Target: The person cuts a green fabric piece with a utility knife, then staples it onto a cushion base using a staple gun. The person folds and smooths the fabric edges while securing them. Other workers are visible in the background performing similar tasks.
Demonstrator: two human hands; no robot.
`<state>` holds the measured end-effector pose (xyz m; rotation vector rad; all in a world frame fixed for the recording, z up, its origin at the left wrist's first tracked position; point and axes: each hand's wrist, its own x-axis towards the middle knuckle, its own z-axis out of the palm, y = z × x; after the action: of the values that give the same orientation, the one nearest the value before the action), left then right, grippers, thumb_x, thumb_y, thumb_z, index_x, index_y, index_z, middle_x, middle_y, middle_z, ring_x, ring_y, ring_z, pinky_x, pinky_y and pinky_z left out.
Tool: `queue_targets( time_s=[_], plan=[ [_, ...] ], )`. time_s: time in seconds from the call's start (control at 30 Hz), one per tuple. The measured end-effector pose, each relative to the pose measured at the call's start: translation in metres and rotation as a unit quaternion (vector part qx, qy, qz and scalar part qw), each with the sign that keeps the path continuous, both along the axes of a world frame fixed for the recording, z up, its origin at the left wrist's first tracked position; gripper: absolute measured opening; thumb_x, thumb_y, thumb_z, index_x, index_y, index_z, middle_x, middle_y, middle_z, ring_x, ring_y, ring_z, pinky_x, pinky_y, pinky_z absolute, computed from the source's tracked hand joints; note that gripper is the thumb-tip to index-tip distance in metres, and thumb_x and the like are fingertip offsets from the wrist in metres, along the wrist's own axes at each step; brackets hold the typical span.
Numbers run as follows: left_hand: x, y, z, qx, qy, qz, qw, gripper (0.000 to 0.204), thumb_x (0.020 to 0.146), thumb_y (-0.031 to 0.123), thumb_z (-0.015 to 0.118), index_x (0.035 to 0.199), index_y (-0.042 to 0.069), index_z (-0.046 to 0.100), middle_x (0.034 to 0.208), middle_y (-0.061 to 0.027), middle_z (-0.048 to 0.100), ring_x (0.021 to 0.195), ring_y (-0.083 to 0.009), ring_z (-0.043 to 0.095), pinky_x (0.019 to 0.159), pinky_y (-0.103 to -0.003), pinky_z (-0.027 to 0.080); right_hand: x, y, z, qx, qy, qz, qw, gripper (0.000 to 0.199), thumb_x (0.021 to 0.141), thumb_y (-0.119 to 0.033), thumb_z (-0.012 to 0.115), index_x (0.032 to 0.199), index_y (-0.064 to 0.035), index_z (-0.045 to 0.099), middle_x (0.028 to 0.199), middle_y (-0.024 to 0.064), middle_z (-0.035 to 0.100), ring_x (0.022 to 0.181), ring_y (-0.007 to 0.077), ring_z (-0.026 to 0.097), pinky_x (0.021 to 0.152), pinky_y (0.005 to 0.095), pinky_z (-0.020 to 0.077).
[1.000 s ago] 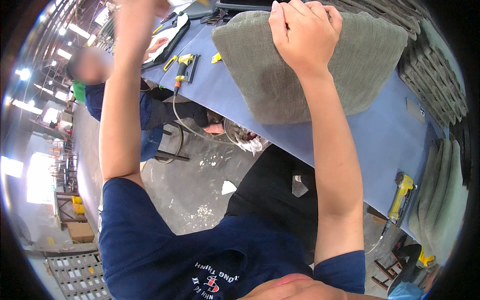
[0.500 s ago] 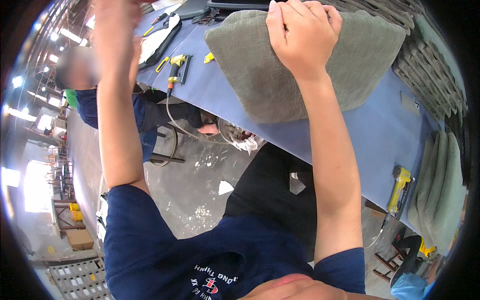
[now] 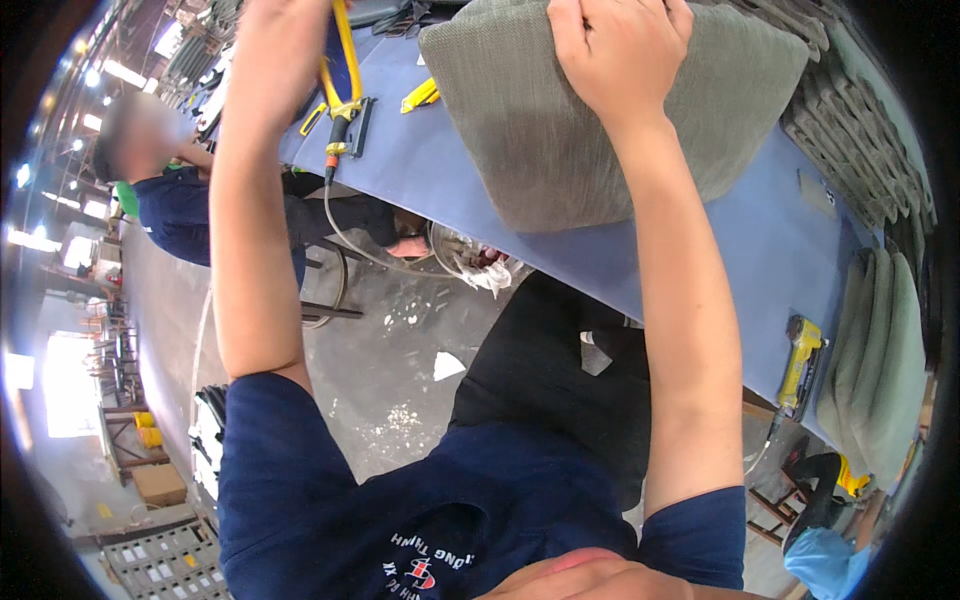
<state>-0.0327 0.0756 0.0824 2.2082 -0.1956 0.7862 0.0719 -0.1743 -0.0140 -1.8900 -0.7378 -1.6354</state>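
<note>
Gripping grey cushion w/ right hand; near bench edge

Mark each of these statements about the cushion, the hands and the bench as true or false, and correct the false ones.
1. The right hand rests on a grey fabric cushion. True.
2. The cushion lies on a red table. False: the table top is blue.
3. The left hand is by a yellow hose at the top of the view. True.
4. A yellow power tool lies on the cushion. False: it lies on the table edge at the person's right, apart from the cushion.
5. Nobody else is in view. False: another person in a dark blue shirt is at the left.
</note>
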Motion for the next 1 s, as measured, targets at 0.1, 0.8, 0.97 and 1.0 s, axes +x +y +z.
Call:
queue_targets(
  time_s=[0.1,0.8,0.97,1.0],
  plan=[
    [0.019,0.017,-0.042,0.118,0.077,0.023,0.990,0.043,0.110,0.046,0.073,0.114,0.004,0.076,0.122,-0.0095,0.082,0.100,-0.0154,0.068,0.093,-0.033,0.053,0.012,0.006,-0.001,-0.003,-0.005,0.000,1.000,0.029,0.102,-0.023,0.068,0.076,-0.0133,0.067,0.078,0.0047,0.064,0.087,0.0282,0.064,0.094,0.0488,0.0435],
    [0.079,0.005,-0.040,0.105,0.120,-0.002,0.987,0.046,0.106,0.054,0.079,0.096,0.009,0.073,0.084,0.0041,0.065,0.081,-0.0068,0.057,0.076,-0.027,0.044,0.016,0.006,0.002,0.029,0.002,0.023,0.999,0.028,0.100,-0.024,0.071,0.075,-0.0140,0.068,0.078,0.0037,0.066,0.086,0.0269,0.064,0.096,0.0480,0.0448],
    [0.068,0.006,-0.014,0.060,0.015,0.001,0.998,0.054,0.108,0.063,0.068,0.106,0.011,0.079,0.102,-0.0025,0.074,0.107,-0.0157,0.065,0.104,-0.037,0.044,0.021,0.007,-0.004,0.026,0.010,0.024,0.999,0.027,0.100,-0.024,0.072,0.074,-0.0144,0.069,0.078,0.0031,0.066,0.086,0.0261,0.064,0.097,0.0475,0.0453],
    [0.070,-0.008,-0.013,-0.007,-0.057,-0.034,0.998,0.039,0.114,0.045,0.062,0.103,0.009,0.071,0.089,-0.0021,0.066,0.079,-0.0115,0.059,0.077,-0.029,0.048,0.022,0.007,-0.004,0.026,0.010,0.024,0.999,0.027,0.100,-0.024,0.072,0.074,-0.0144,0.069,0.078,0.0030,0.066,0.086,0.0260,0.064,0.097,0.0475,0.0454]
  ],
)
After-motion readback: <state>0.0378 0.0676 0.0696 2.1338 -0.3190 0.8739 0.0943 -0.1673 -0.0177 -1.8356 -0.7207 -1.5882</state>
